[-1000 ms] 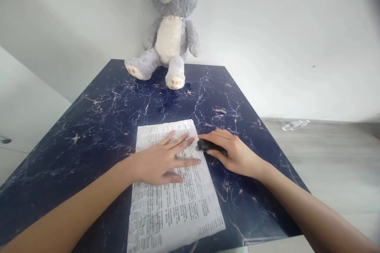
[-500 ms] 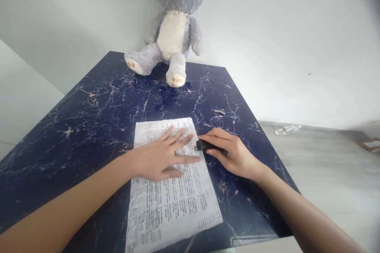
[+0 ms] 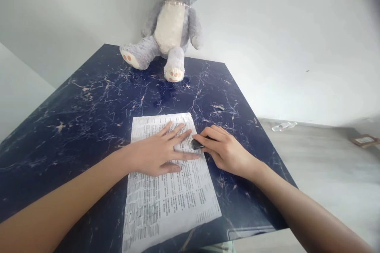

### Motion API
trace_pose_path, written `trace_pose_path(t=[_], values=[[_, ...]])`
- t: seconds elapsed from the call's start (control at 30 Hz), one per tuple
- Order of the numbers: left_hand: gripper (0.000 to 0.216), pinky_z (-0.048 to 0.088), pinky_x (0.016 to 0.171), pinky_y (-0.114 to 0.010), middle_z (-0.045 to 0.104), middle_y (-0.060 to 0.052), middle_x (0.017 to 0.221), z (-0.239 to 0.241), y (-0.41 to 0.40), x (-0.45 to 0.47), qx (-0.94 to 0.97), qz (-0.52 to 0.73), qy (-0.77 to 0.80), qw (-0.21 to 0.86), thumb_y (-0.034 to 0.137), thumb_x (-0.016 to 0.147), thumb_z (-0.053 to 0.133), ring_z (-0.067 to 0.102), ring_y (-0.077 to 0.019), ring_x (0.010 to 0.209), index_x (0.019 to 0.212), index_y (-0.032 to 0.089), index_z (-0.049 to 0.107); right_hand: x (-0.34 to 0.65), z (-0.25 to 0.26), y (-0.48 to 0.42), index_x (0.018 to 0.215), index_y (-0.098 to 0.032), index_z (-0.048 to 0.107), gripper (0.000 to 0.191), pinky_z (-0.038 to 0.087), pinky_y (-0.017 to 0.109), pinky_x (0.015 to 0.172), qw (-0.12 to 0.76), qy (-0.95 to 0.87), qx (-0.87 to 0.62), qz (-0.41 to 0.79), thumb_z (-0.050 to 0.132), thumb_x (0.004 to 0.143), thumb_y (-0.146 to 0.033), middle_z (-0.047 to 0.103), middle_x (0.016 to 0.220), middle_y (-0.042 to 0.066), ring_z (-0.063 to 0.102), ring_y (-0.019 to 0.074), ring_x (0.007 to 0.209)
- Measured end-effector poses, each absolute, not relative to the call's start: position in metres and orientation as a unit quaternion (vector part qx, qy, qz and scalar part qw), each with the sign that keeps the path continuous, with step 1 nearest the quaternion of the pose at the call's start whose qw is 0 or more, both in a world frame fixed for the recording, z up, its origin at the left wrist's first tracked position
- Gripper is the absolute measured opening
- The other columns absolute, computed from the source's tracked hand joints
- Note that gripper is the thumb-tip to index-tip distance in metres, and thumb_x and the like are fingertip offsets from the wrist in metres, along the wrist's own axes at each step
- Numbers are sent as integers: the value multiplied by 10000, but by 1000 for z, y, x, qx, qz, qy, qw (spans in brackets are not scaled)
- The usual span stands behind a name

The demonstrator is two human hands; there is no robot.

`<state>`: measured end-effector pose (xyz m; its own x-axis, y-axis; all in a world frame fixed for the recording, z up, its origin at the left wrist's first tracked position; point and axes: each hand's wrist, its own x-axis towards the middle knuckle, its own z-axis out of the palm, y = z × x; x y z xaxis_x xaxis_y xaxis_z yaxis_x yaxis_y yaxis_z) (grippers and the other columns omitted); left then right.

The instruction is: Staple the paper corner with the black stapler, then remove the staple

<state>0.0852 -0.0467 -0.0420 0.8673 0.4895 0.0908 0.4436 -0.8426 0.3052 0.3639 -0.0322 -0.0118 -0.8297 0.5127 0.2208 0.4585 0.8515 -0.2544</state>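
Printed paper sheets (image 3: 175, 209), covered in dense rows of text, lie on the dark blue marble-patterned table (image 3: 74, 134). My left hand (image 3: 152, 155) rests flat on their upper half with its fingers spread. At the right edge of the paper, my right hand (image 3: 223, 148) is closed around a small black stapler (image 3: 197, 144). The stapler's front end reaches over the paper's edge, close to my left fingertips. Most of its body is hidden inside my right hand.
A large grey plush toy (image 3: 170, 27) sits at the table's far edge against the wall. A small object (image 3: 219, 107) lies on the table beyond my right hand. On the floor at right are a clear plastic item (image 3: 283, 127) and a brown box (image 3: 364, 140).
My right hand has moved slightly left with the stapler, whose front end has turned and now sits over the paper's edge. My left hand stays spread on the paper. The view has tilted slightly down.
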Motion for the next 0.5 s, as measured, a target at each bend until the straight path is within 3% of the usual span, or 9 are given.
trace_pose_path(t=[0.2, 0.5], values=[[558, 88, 1262, -626, 58, 40, 1732, -42, -47, 85, 955, 85, 248, 141, 515, 1014, 536, 80, -379, 1589, 1552, 487, 390, 355, -16, -35, 1237, -124, 639, 310, 450, 405, 740, 74, -964, -254, -34, 451, 991, -100, 623, 1035, 108, 522, 243, 886], [560, 83, 1264, -636, 38, 59, 1728, -36, -46, 84, 948, 77, 253, 176, 514, 1011, 546, 68, -390, 1587, 1546, 513, 383, 393, 11, -22, 1402, -231, 551, 388, 534, 352, 793, 94, -942, -300, 121, 543, 1014, -225, 616, 1143, 97, 600, 230, 1015]])
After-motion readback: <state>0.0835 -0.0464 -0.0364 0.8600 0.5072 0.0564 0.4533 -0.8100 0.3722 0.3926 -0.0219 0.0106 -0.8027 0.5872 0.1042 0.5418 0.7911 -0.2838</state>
